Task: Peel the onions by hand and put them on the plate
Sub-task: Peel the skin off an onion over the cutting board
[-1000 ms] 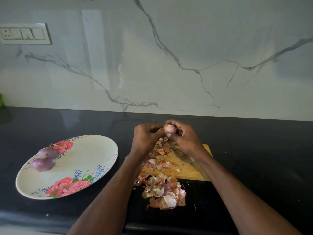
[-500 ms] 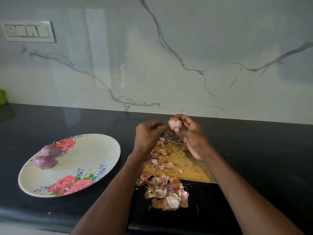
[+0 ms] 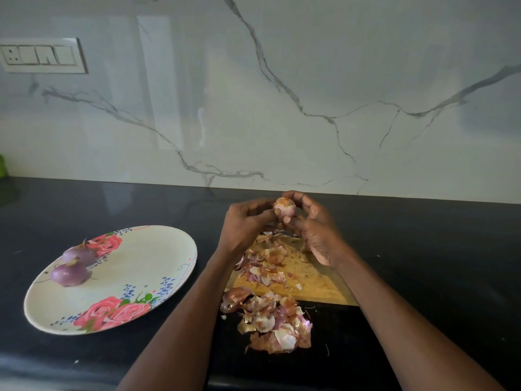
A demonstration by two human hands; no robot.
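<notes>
Peeling | left hand (image 3: 244, 221) back pinching skin on onion (image 3: 284, 208), gripped by right hand (image 3: 315, 224) above board (image 3: 315, 283) | stripping resumes; two onions (image 3: 74, 265) wait on plate (image 3: 158, 249)

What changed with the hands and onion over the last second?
The left hand, drawn back half a second ago, returned to pinch the onion; the right hand kept holding it. The plate, its two peeled onions and the skins lie unchanged.
</notes>
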